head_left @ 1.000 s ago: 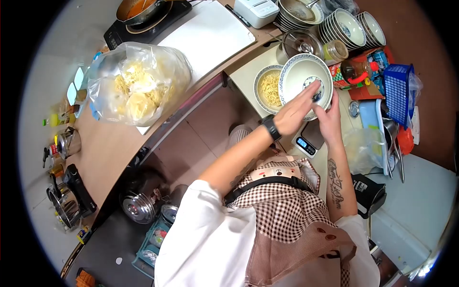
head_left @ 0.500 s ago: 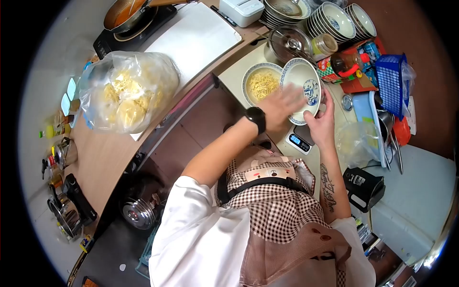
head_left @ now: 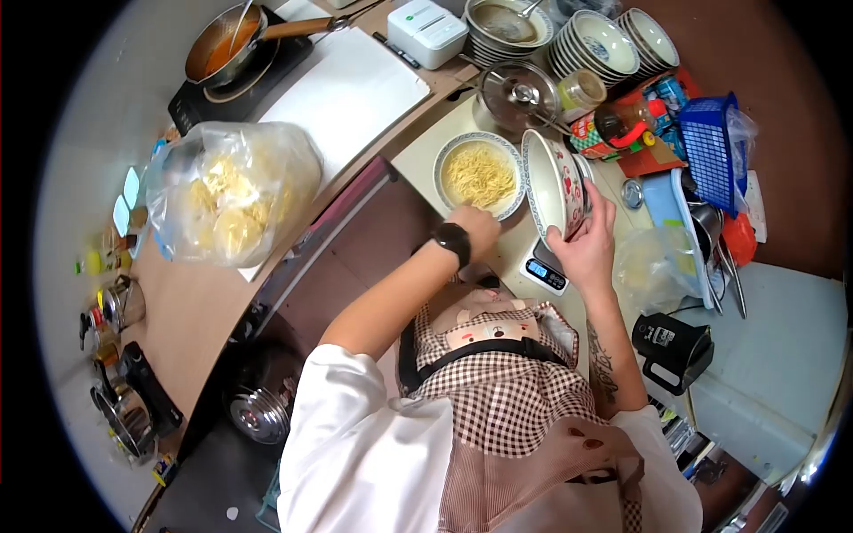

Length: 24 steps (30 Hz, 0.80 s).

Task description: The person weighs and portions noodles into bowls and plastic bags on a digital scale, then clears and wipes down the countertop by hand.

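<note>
My right hand (head_left: 588, 238) grips a patterned bowl (head_left: 549, 191) by its rim and outer side, with the bowl tipped on edge above a digital scale (head_left: 545, 274). To its left stands a blue-rimmed bowl with yellow noodles (head_left: 480, 176) in it. My left hand (head_left: 477, 231), with a black watch at the wrist, is at the near rim of the noodle bowl; its fingers are bent together and their tips are hidden, so what they hold cannot be made out.
A clear bag of noodles (head_left: 233, 200) lies on the left counter, below a pan of red sauce (head_left: 222, 58) on a cooktop. Behind the bowls are a lidded pot (head_left: 518, 93), stacked bowls (head_left: 597, 44) and a bottle (head_left: 613, 129). A black kettle (head_left: 673, 351) stands at right.
My left hand has moved from the tilted bowl to the noodle bowl's near rim, and its spread fingers have closed. The bowl in my right hand has turned, showing its red-patterned outside.
</note>
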### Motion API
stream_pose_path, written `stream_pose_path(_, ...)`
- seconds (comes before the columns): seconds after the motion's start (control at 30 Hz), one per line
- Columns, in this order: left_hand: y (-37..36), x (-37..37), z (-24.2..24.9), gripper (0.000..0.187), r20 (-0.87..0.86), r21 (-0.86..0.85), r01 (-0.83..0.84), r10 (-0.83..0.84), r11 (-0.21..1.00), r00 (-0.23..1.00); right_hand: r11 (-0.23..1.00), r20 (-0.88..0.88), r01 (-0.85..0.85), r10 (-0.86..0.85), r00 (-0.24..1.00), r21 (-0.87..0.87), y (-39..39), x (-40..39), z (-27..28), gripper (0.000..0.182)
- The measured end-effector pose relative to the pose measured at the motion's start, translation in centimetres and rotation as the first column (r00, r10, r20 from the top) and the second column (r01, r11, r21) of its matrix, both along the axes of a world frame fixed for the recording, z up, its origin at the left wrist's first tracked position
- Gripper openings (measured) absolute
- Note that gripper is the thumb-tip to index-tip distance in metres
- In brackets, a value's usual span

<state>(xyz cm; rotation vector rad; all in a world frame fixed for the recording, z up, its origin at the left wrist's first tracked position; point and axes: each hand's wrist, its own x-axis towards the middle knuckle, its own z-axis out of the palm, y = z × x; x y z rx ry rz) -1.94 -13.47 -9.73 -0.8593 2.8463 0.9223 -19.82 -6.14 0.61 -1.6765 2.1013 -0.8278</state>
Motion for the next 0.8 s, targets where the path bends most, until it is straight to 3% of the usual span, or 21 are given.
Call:
stream_pose_path(0.07, -1.9, 0.4, 5.2, 0.063, 0.118, 0.231, 0.022, -0.05, 0.973, 0.992, 0.999, -0.023, -0.011, 0.01, 1.0, -0.035, 0.0, -0.5, -0.1, 0.086)
stream_pose_path(0.1, -0.1, 0.1, 2.8, 0.073, -0.576, 0.002, -0.043, 0.036, 0.999, 0.816, 1.0, 0.08, -0.002, 0.002, 0.997, -0.006, -0.2, -0.6, -0.2, 0.084)
stream_pose_path(0.13, 0.5, -1.0, 3.8, 0.087, -0.706, -0.01, 0.014, -0.016, 1.0, 0.708, 1.0, 0.184, 0.004, -0.009, 0.983, 0.028, -0.3, -0.5, -0.2, 0.083)
stream_pose_path(0.17, 1.2, -1.5, 4.3, 0.091, -0.706, 0.009, 0.049, -0.028, 0.999, 0.707, 0.999, 0.525, 0.002, 0.018, 0.851, -0.039, -0.4, -0.6, -1.0, 0.079)
stream_pose_path(0.23, 0.9, -1.9, 4.3, 0.096, -0.69, 0.004, 0.039, -0.025, 0.999, 0.723, 0.991, 0.573, 0.045, 0.036, 0.819, -0.127, -1.2, -1.0, -0.1, 0.078)
stream_pose_path(0.3, -0.1, -0.3, 3.2, 0.075, -0.499, -0.103, -0.104, 0.039, 0.989, 0.866, 0.986, 0.667, 0.088, 0.03, 0.745, -0.143, -2.0, -1.9, 1.4, 0.082)
stream_pose_path(0.33, -0.5, 0.8, 3.3, 0.063, -0.395, -0.176, -0.16, 0.079, 0.971, 0.915, 0.971, 0.535, 0.063, 0.072, 0.842, -0.23, -2.9, -3.9, 1.1, 0.076)
stream_pose_path(0.4, 0.1, 3.6, 4.6, 0.031, -0.446, 0.18, -0.355, 0.398, 0.917, 0.802, 0.95, 0.798, 0.303, -0.123, 0.591, -0.078, -5.4, -6.2, 3.9, 0.066)
stream_pose_path(0.47, 1.1, 6.4, 4.2, 0.009, -0.56, 0.171, -0.472, 0.479, 0.865, 0.676, 0.85, 0.884, 0.464, 0.003, 0.468, -0.248, -9.7, -9.1, 6.4, 0.057)
stream_pose_path(0.53, 3.0, 9.9, 3.9, 0.026, -0.299, 0.184, -0.517, 0.549, 0.836, 0.781, 0.874, 0.887, 0.394, 0.085, 0.454, -0.285, -14.7, -14.5, 8.2, 0.044)
stream_pose_path(0.6, 6.6, 12.0, 1.6, 0.038, -0.184, 0.362, -0.631, 0.716, 0.686, 0.673, 0.877, 0.916, 0.402, 0.097, 0.388, -0.263, -21.5, -21.0, 8.4, 0.036)
stream_pose_path(0.67, 11.3, 13.8, -1.2, 0.04, 0.026, 0.449, -0.74, 0.821, 0.5, 0.57, 0.897, 0.973, 0.412, 0.073, 0.217, -0.16, -28.3, -26.7, 7.0, 0.026)
stream_pose_path(0.73, 17.3, 14.5, -2.4, 0.042, 0.071, 0.362, -0.754, 0.791, 0.548, 0.608, 0.881, 0.992, 0.469, 0.005, 0.129, -0.065, -33.9, -30.4, 5.2, 0.023)
stream_pose_path(0.77, 22.9, 17.1, -7.9, 0.059, 0.346, 0.538, -0.734, 0.686, 0.413, 0.64, 0.871, 0.991, 0.491, -0.041, 0.13, -0.028, -36.0, -31.7, 4.3, 0.023)
stream_pose_path(0.8, 26.9, 18.0, -9.5, 0.066, 0.523, 0.66, -0.701, 0.505, 0.27, 0.686, 0.841, 0.987, 0.541, -0.105, 0.12, 0.024, -37.7, -32.3, 4.1, 0.025)
